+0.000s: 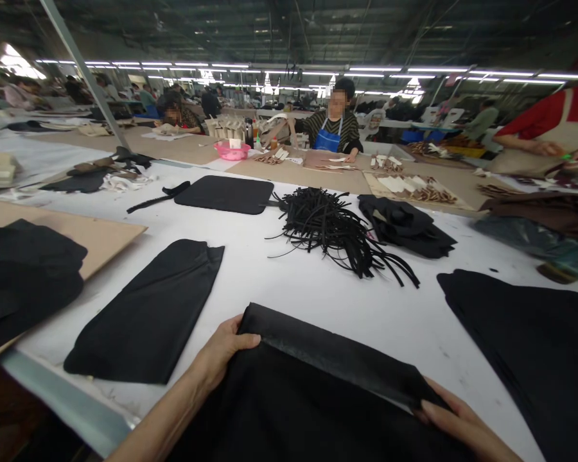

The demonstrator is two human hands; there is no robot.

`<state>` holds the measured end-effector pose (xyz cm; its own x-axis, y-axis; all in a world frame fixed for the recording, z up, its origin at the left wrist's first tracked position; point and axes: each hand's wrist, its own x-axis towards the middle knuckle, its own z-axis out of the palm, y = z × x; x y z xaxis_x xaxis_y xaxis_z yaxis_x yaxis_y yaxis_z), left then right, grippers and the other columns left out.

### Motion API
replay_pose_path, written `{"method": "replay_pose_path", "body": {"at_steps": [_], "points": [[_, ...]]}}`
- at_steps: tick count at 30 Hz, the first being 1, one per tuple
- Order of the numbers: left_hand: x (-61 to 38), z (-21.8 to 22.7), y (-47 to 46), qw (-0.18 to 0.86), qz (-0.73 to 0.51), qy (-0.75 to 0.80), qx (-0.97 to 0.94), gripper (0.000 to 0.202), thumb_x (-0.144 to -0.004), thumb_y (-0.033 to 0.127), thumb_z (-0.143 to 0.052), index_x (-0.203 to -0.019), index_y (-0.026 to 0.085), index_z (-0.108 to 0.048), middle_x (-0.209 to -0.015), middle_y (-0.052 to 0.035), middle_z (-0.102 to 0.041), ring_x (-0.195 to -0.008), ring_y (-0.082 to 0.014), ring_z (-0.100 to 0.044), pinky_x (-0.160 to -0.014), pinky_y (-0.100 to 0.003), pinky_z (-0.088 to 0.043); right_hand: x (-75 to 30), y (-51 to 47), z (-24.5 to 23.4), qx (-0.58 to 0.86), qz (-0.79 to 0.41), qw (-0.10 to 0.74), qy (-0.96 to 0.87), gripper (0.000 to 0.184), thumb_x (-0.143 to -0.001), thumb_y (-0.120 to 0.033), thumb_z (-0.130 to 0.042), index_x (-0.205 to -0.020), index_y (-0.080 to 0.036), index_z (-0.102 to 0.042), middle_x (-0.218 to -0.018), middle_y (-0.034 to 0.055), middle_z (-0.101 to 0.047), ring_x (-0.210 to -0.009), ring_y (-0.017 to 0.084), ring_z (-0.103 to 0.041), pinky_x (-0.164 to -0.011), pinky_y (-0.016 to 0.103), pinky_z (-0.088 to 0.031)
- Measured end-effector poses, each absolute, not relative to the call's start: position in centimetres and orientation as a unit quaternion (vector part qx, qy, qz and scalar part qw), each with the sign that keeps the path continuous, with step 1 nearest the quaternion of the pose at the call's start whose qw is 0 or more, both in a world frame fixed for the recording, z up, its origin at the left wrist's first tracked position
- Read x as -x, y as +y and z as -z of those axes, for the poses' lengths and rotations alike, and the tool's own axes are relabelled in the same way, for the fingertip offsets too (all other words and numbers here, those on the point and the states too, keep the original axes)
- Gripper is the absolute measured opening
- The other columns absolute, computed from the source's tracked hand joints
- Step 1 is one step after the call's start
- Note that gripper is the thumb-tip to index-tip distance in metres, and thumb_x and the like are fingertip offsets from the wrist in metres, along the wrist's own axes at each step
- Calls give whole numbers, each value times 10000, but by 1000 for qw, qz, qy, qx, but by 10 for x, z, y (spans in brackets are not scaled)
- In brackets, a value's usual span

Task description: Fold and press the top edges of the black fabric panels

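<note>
Close in front of me I hold up a large black fabric piece (289, 404) with a smooth, shinier strip (337, 353) along its top edge. My left hand (228, 346) grips its left corner, thumb on the near face and fingers behind. At the right end of the strip, my right hand (447, 410) pinches the edge, its fingers partly hidden by the cloth. To the left, a flat black panel (149, 314) lies on the white table (250, 269). Beyond my hands is a tangled heap of thin black strips (327, 224).
Behind lie a rounded black panel (224, 194) and a crumpled black piece (404, 224). Black panels sit on a brown board (120, 234) at left; a black stack (534, 327) lies at right. Across the table, a person in a blue apron (328, 135) works near a pink basket (232, 151).
</note>
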<state>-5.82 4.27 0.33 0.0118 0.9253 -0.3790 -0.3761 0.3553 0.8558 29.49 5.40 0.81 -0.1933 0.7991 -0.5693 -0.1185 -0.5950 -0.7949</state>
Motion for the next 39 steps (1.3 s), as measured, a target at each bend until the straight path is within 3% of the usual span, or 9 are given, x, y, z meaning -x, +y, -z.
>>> {"method": "replay_pose_path", "body": {"at_steps": [5,10,15,20,25,29,34,39], "points": [[76,7,45,581,-493,571,-306,381,-612,306,-714,-936,156,-582,-830,-64,-671,-766,-236,-643,-750,-360,-495,-276,61,-20,529,-735,286,-314,510,-686,-412,-699,-1140,-193,-629,-985,81,-702,-981,303,-618,-915,403,-444],[95,20,42,410,-441,693,-397,307,-625,215,-592,-929,196,-560,-768,-8,-610,-717,-195,-593,-699,-306,-453,-285,62,-14,515,-743,308,-296,449,-698,-374,-711,-1104,-195,-641,-997,67,-701,-1012,292,-607,-931,394,-437],[98,26,37,254,-334,759,-499,362,-702,141,-468,-1047,194,-562,-813,-47,-619,-842,-249,-576,-851,-399,-402,-286,62,-16,565,-684,287,-361,406,-688,-391,-716,-1041,-198,-666,-1052,61,-685,-1006,300,-606,-875,371,-479],[97,28,37,176,-253,749,-586,389,-797,122,-346,-1138,171,-526,-996,-105,-620,-993,-250,-559,-902,-397,-415,-287,62,-15,615,-641,261,-376,327,-653,-379,-730,-948,-241,-700,-1007,26,-703,-971,311,-621,-811,352,-513],[110,24,41,123,-199,727,-646,385,-824,109,-321,-1124,180,-551,-996,-93,-614,-946,-219,-580,-853,-339,-452,-290,63,-9,621,-626,284,-378,317,-632,-367,-750,-927,-258,-709,-983,2,-709,-1007,311,-603,-871,357,-486],[123,15,35,53,-189,767,-611,375,-871,152,-269,-1171,146,-495,-1094,-132,-562,-935,-245,-591,-785,-369,-479,-290,65,-8,608,-643,279,-372,338,-618,-399,-757,-921,-257,-710,-947,11,-716,-998,329,-604,-862,385,-488],[97,20,16,46,-159,682,-712,377,-873,128,-309,-1133,198,-572,-1151,-69,-598,-1076,-220,-533,-947,-333,-418,-287,66,-6,589,-652,279,-387,352,-621,-388,-746,-937,-238,-704,-926,26,-716,-964,318,-616,-848,380,-483],[76,45,2,-11,-85,646,-758,487,-780,-9,-315,-1164,101,-593,-1205,-150,-587,-1063,-311,-532,-923,-457,-430,-300,69,-6,562,-649,260,-443,382,-666,-381,-698,-994,-186,-671,-901,30,-711,-864,290,-640,-803,377,-484]]}}
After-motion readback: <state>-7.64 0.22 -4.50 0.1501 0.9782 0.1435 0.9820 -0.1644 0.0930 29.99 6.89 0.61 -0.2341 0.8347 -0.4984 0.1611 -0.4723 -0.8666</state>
